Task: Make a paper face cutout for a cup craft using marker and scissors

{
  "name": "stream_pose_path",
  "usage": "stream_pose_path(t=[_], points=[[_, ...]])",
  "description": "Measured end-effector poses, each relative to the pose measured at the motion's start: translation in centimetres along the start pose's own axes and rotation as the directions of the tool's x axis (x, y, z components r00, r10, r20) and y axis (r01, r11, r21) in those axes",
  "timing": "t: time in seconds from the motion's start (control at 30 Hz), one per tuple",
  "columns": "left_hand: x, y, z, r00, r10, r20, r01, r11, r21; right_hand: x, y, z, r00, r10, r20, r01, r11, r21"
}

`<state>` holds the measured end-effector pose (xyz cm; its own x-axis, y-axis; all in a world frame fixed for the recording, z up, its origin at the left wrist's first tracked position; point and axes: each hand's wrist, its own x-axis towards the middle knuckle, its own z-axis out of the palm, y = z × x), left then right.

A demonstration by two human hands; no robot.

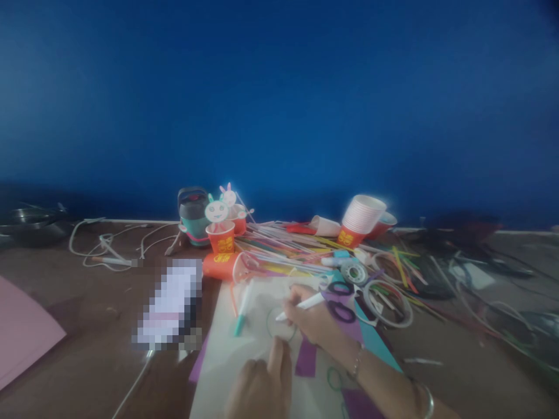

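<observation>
My right hand (312,320) is closed around a white marker (311,301), its tip down at a green circle (268,323) drawn on the white paper (213,372). Fingers of my left hand (262,381) stretch forward and press on that sheet just below the circle; the hand is blurred and holds nothing that I can see. Left of the circle, another marker (243,308) with a teal end lies on the paper. Black-handled scissors (341,312) rest beyond my right wrist. A purple paper piece (306,358) lies between my hands.
Orange paper cups (222,238) with rabbit faces (217,210) stand at the back, and one cup (220,266) lies tipped over. Farther right are a cup stack (361,218), coloured sticks (279,247) and tape rolls (388,302). A blurred-out phone-like rectangle (170,302) is at left.
</observation>
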<state>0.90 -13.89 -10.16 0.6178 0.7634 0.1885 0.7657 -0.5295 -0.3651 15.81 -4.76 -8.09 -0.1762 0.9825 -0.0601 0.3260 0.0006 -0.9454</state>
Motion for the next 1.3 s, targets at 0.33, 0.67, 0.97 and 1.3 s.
stream_pose_path(t=[0.33,0.67,0.97,1.3], points=[[0.0,0.2,0.3,1.0,-0.021,-0.003,0.021,1.0,0.004,0.0,0.1,-0.1,1.0,-0.025,0.0,0.025,1.0,0.0],[0.1,0.2,0.0,1.0,-0.027,0.0,0.027,1.0,0.003,-0.2,-0.3,0.0,1.0,0.016,-0.008,-0.016,1.0,0.013],[0.0,0.1,0.2,1.0,0.0,-0.008,0.0,1.0,-0.008,0.1,-1.1,-0.1,0.997,0.058,-0.059,-0.05,0.991,0.12],[0.1,0.1,0.0,1.0,-0.015,0.006,0.015,0.998,-0.056,0.0,-1.0,0.0,0.998,0.063,-0.017,-0.061,0.992,0.112]])
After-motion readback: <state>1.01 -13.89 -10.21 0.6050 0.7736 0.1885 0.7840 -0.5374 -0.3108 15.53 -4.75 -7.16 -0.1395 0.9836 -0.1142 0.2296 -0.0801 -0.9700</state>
